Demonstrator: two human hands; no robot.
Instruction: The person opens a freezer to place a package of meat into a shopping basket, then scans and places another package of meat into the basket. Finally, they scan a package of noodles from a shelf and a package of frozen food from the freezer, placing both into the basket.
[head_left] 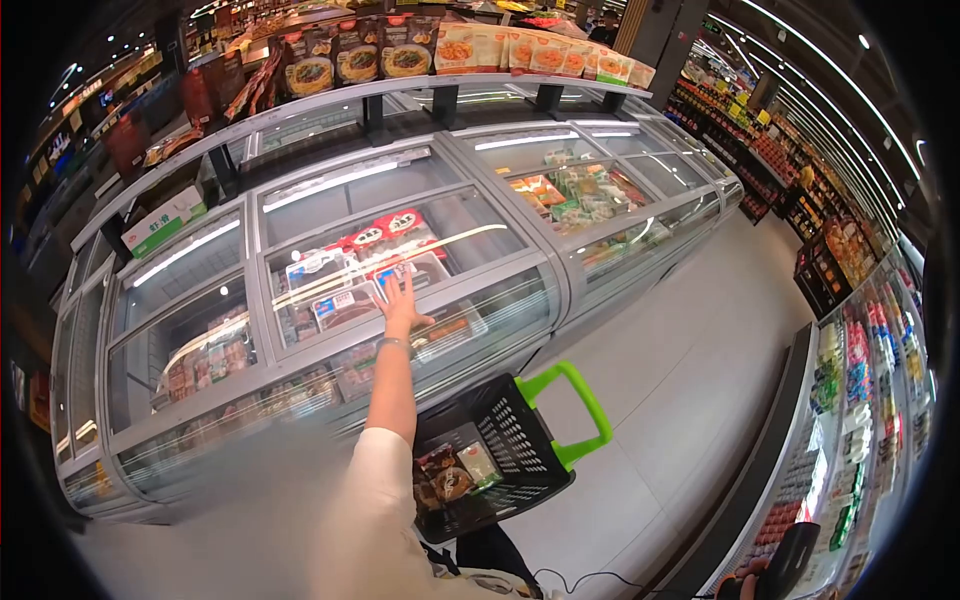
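Pale tiled floor (660,400), strip lights (825,65), stocked shelves (780,150).

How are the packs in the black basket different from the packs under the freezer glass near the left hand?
The basket packs lie in an open-topped basket, while the freezer packs lie under glass, near the left hand. The basket packs look mostly dark, with one pale pack; the freezer packs show bright red and white, with some blue. Both are groups of packaged goods.

We see printed food pouches (358,52) on long grey shelf (500,80), twelve o'clock; green-and-white box (165,220), ten; glass-fronted chiller (862,400), four.
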